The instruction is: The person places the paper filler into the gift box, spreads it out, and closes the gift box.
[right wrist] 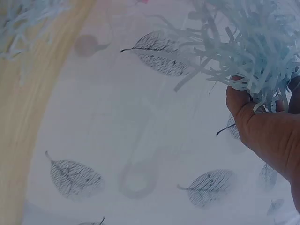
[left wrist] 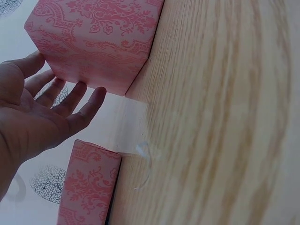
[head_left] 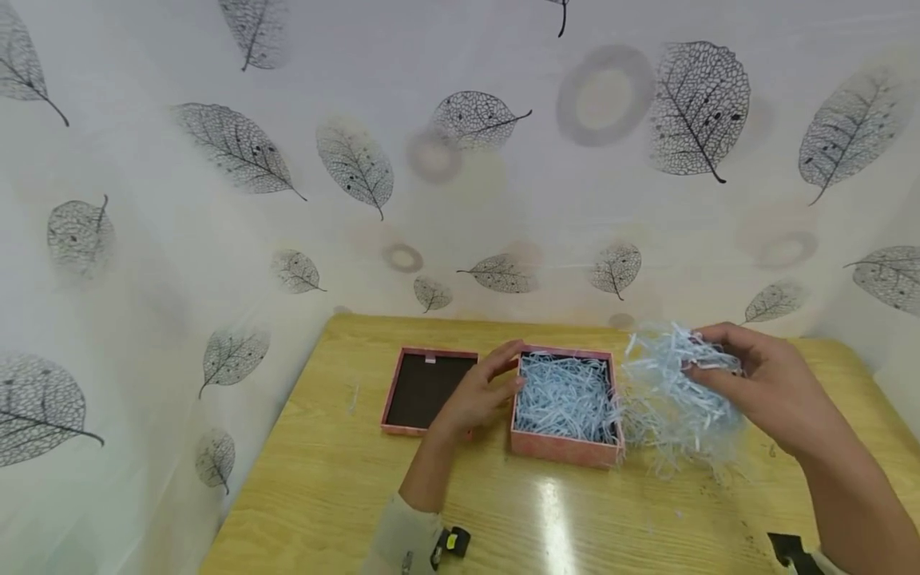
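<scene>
A pink patterned box (head_left: pixel 568 449) stands on the table, filled with light blue shredded paper (head_left: pixel 564 395). The left hand (head_left: pixel 480 395) touches the box's left side with its fingertips; in the left wrist view that hand (left wrist: pixel 42 110) has spread, slightly bent fingers against the pink box wall (left wrist: pixel 93 51). Right of the box, the right hand (head_left: pixel 769 383) grips a clump of shredded paper (head_left: pixel 690 383) above the table. The right wrist view shows the right hand (right wrist: pixel 269 133) with its thumb and fingers round the blue strips (right wrist: pixel 262 47).
A shallow pink-edged lid (head_left: pixel 424 391) with a dark inside lies left of the box. More loose strips (head_left: pixel 647 423) spread on the wooden table (head_left: pixel 323 479) to the box's right. A wall covering with leaf prints (head_left: pixel 503 200) rises behind the table.
</scene>
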A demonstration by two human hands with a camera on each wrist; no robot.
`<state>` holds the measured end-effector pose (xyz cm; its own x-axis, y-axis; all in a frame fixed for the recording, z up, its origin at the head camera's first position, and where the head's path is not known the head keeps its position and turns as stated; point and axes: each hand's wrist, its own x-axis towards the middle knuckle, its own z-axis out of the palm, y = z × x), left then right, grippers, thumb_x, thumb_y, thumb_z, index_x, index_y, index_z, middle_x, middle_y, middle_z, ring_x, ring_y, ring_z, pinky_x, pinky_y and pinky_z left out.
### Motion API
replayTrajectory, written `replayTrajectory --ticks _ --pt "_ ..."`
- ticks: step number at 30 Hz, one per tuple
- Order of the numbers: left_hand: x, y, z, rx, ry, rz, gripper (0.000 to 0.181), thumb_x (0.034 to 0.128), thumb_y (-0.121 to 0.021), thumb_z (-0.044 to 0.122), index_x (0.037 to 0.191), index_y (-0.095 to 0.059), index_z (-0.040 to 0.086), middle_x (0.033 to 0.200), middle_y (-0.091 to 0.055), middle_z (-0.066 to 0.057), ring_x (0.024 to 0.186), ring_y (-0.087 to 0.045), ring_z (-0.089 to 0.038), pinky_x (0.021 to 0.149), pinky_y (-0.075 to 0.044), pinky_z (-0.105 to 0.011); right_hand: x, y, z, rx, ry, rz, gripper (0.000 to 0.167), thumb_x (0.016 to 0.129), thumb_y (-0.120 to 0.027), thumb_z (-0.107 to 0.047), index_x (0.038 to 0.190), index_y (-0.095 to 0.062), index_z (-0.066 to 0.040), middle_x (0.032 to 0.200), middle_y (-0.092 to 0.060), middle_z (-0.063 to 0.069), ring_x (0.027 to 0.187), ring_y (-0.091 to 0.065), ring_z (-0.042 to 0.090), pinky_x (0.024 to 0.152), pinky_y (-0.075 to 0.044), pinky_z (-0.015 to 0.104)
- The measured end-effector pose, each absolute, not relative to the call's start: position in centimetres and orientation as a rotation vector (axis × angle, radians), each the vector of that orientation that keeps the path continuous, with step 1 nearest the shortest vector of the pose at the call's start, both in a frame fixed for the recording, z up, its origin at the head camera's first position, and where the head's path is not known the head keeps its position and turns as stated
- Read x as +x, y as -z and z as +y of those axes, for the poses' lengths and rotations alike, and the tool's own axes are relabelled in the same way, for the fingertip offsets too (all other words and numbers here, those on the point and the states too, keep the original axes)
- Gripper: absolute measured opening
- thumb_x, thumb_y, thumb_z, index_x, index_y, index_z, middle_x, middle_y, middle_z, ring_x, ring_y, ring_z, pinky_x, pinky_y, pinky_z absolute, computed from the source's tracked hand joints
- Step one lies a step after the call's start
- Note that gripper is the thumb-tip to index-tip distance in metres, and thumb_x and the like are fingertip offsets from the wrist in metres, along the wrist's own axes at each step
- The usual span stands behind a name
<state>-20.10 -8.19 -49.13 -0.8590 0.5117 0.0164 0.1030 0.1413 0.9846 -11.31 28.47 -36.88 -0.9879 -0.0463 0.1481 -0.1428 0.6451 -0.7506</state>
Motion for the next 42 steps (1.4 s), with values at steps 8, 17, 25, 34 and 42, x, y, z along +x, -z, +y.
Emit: replayTrajectory --ticks 8,17,25,34,42 --pt "-20.2 49.2 -8.2 0.618 -1.758 2.109 0.061 0.1089 -0.062 0.019 0.164 -0.041 0.032 0.174 -0.027 0.005 0.154 -0.038 -0.031 0.110 -0.052 -0.044 -13.3 32.5 22.0 0.399 -1.551 -2.545 0.026 0.097 -0.075 -0.002 0.122 -0.068 -0.006 0.106 -0.068 -0.003 0.084 -0.066 0.007 0.063 -0.055 0.022" --pt "-20.2 49.4 -7.9 0.592 -1.766 2.106 0.062 0.1083 -0.062 0.011 0.165 -0.040 0.022 0.173 -0.029 -0.001 0.153 -0.039 -0.032 0.104 -0.056 -0.041 -15.6 36.2 18.0 0.315 -1.712 -2.621 0.027 0.100 -0.074 -0.010 0.124 -0.067 -0.001 0.120 -0.068 0.011 0.103 -0.069 0.010 0.082 -0.060 0.024" --pt "-20.2 49.4 -8.0 0.622 -1.749 2.121 0.061 0.1081 -0.059 0.006 0.164 -0.042 0.021 0.172 -0.031 0.000 0.153 -0.040 -0.033 0.100 -0.058 -0.036 -16.0 41.4 17.8 0.397 -1.435 -2.839 0.028 0.098 -0.077 -0.016 0.122 -0.071 -0.002 0.127 -0.071 0.018 0.121 -0.064 0.042 0.097 -0.056 0.057" --pt "-20.2 49.1 -8.0 0.609 -1.777 2.095 0.060 0.1085 -0.060 0.008 0.164 -0.043 0.026 0.172 -0.029 0.005 0.154 -0.038 -0.031 0.109 -0.053 -0.043 -15.9 38.7 19.9 0.713 -1.270 -2.961 0.056 0.099 -0.077 -0.028 0.146 -0.061 -0.002 0.142 -0.064 0.020 0.132 -0.058 0.046 0.105 -0.050 0.064" --pt "-20.3 49.2 -8.0 0.614 -1.786 2.097 0.061 0.1079 -0.059 0.004 0.164 -0.043 0.021 0.172 -0.031 0.002 0.154 -0.038 -0.033 0.107 -0.055 -0.043 -17.2 38.1 20.1 0.585 -2.084 -2.798 0.034 0.108 -0.062 -0.015 0.131 -0.059 0.009 0.121 -0.068 0.023 0.108 -0.070 0.029 0.090 -0.060 0.040"
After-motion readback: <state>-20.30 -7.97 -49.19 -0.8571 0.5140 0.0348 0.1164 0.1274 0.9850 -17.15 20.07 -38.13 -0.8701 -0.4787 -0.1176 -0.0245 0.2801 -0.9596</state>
